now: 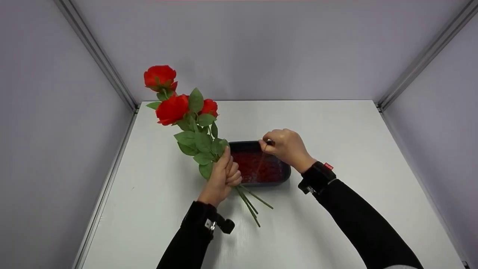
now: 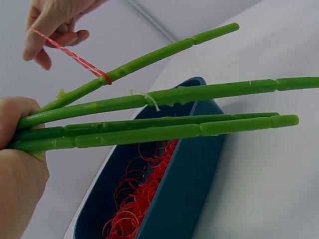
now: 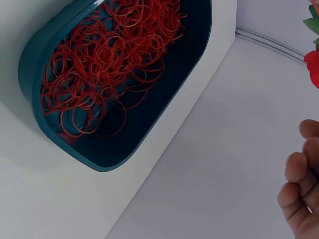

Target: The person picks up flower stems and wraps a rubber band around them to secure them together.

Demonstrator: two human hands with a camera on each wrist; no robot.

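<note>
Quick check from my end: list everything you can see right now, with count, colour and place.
roses: three blooms seen, red, above the left hand
stems: four, green, bunched over the tray
stretched rubber band: one, red, looped round one stem, pulled taut
loose rubber bands: many, red, inside the tray
tray: one, dark blue, mid-table
table: one, white
left hand: grips the stems
right hand: pinches the stretched rubber band

Black long sleeves [image 1: 358, 220]; black wrist straps [image 1: 317, 177], one red-tagged.
</note>
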